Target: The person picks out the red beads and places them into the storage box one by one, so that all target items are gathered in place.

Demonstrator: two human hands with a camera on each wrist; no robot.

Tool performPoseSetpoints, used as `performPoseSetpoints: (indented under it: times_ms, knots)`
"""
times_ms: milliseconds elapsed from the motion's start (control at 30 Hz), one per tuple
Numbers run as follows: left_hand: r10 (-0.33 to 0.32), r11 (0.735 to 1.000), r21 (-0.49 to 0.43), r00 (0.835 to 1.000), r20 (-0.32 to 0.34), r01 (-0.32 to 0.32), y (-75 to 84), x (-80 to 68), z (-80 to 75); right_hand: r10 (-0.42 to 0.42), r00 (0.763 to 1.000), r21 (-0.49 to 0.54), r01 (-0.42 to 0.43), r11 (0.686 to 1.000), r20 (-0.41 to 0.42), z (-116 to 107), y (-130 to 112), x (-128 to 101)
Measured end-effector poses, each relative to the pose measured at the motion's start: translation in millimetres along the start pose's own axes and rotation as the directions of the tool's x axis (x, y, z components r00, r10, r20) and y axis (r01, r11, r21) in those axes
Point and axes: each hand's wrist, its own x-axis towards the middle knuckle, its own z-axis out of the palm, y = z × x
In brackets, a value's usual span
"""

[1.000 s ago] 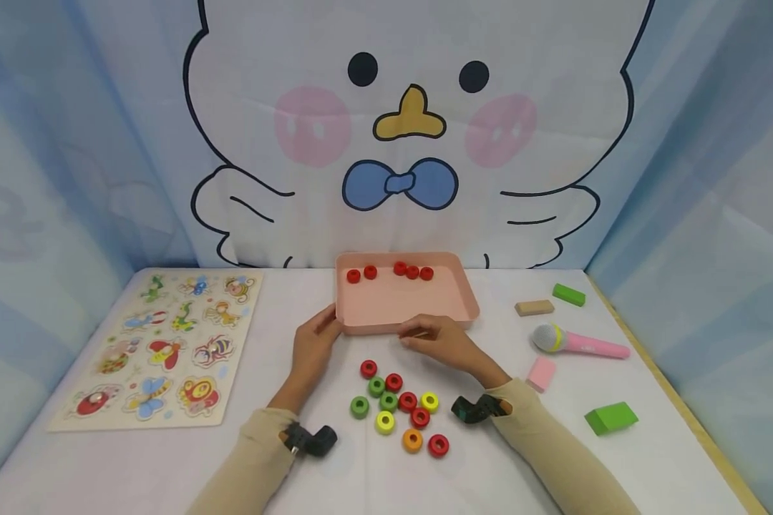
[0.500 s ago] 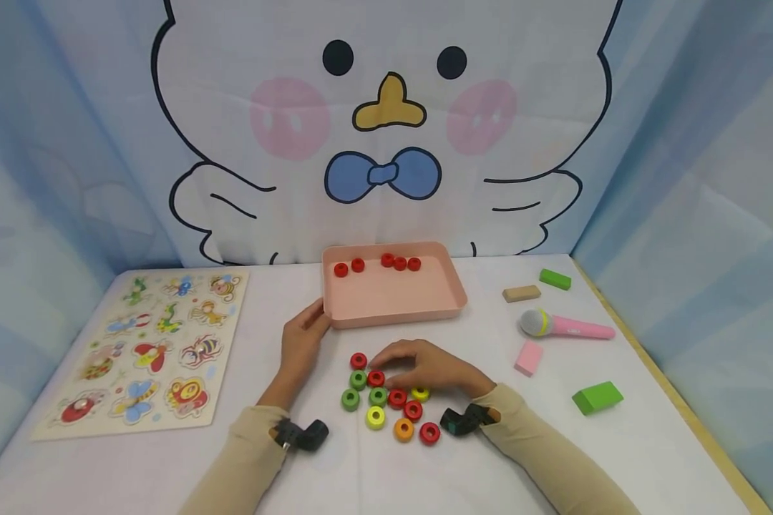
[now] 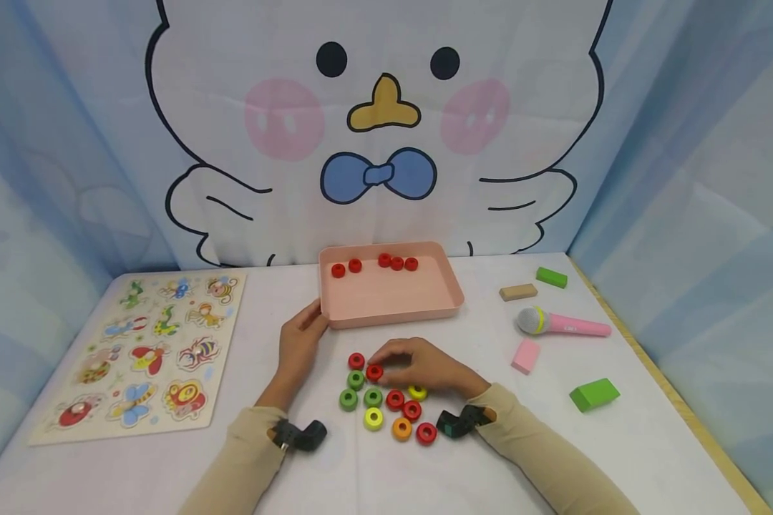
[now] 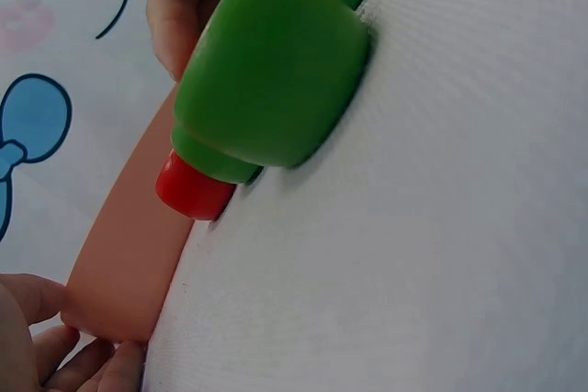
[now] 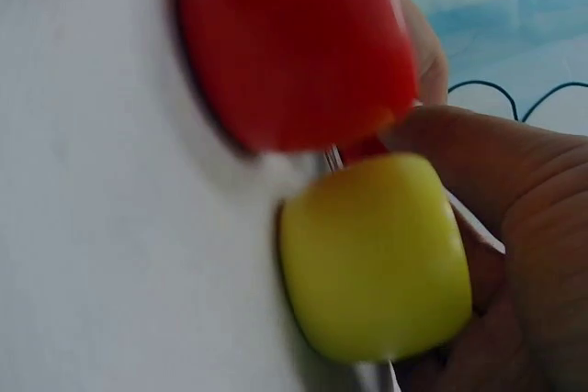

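At the near left corner of the pink tray [image 3: 393,315], my left hand [image 3: 299,347] holds the tray's edge; the left wrist view has the thumb and fingers [image 4: 69,369] about that corner. My right hand [image 3: 425,366] pinches a red bead [image 3: 374,373] between thumb and fingers. Around it on the white cloth lie more ring beads: red [image 3: 395,400], green [image 3: 356,380], yellow [image 3: 373,418] and one orange bead [image 3: 402,429]. In the right wrist view, a yellow bead [image 5: 377,259] and a red bead [image 5: 299,52] partly cover the fingers. Several red beads [image 3: 397,263] sit along the tray's far side.
A wooden insect puzzle board [image 3: 217,379] lies at the left. To the right are a pink toy microphone [image 3: 573,325], a pink block [image 3: 525,356], a tan block [image 3: 518,292] and two green blocks [image 3: 595,395]. A printed curtain [image 3: 386,222] hangs behind the table.
My right hand has come from the tray's near edge down to the loose beads and has taken hold of a red one. My left hand stays at the tray corner. The head view has shifted slightly.
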Motion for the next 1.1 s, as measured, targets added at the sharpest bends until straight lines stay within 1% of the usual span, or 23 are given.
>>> performPoseSetpoints:
  times_ms: [133,300,367,433,467,533,600,700,767,833,900,967,1000,1100]
  knots:
    - [-0.008,1.000,0.007,1.000,0.003,0.008,-0.1,0.2,-0.2,0.046,0.996,0.003,-0.046,0.999,-0.073,-4,0,0]
    - [-0.010,1.000,0.005,1.000,0.002,0.010,-0.4,0.7,-1.1,0.039,0.986,0.042,-0.032,0.999,-0.160,-19,1,1]
    - [-0.010,1.000,0.005,1.000,0.000,0.010,-0.9,0.6,-1.6,0.029,0.979,0.054,-0.018,0.998,-0.200,-29,-2,2]
    - [-0.012,1.000,0.007,1.000,0.001,0.012,-1.6,0.6,-2.1,0.040,0.967,0.065,-0.025,0.998,-0.250,-40,-7,8]
    - [-0.010,1.000,0.004,1.000,0.001,0.010,-1.8,0.6,-2.2,0.046,0.961,0.065,-0.029,0.997,-0.273,-47,-9,12]
    - [-0.007,1.000,0.004,1.000,-0.002,0.007,-2.3,0.6,-1.4,0.054,0.946,0.031,-0.047,0.998,-0.319,-60,-12,24]
    - [-0.003,1.000,0.005,1.000,-0.007,0.003,-2.4,0.2,0.7,0.071,0.935,0.006,-0.074,0.997,-0.347,-74,-14,40]
    - [0.003,1.000,0.005,1.000,-0.013,-0.003,-2.6,-0.6,2.3,0.122,0.921,-0.025,-0.141,0.990,-0.370,-90,-14,66]
    - [0.000,1.000,0.002,1.000,-0.016,0.000,-3.1,-0.1,3.4,0.184,0.908,0.000,-0.198,0.980,-0.377,-97,-12,82]
    - [0.000,1.000,-0.004,1.000,-0.017,0.000,-3.8,0.3,4.4,0.253,0.891,0.030,-0.261,0.965,-0.377,-100,-6,96]
    - [0.001,1.000,-0.009,1.000,-0.022,-0.001,-4.5,0.6,4.7,0.303,0.878,0.055,-0.305,0.951,-0.370,-100,2,108]
    - [-0.003,1.000,-0.015,1.000,-0.030,0.003,-4.3,0.4,4.3,0.331,0.870,0.090,-0.321,0.943,-0.364,-99,10,120]
    - [-0.001,1.000,-0.018,0.999,-0.033,0.000,-4.1,0.2,3.7,0.336,0.868,0.096,-0.323,0.941,-0.365,-98,15,125]
    - [-0.002,1.000,-0.024,0.999,-0.039,0.001,-2.9,-0.2,0.8,0.358,0.853,0.106,-0.344,0.933,-0.381,-95,26,140]
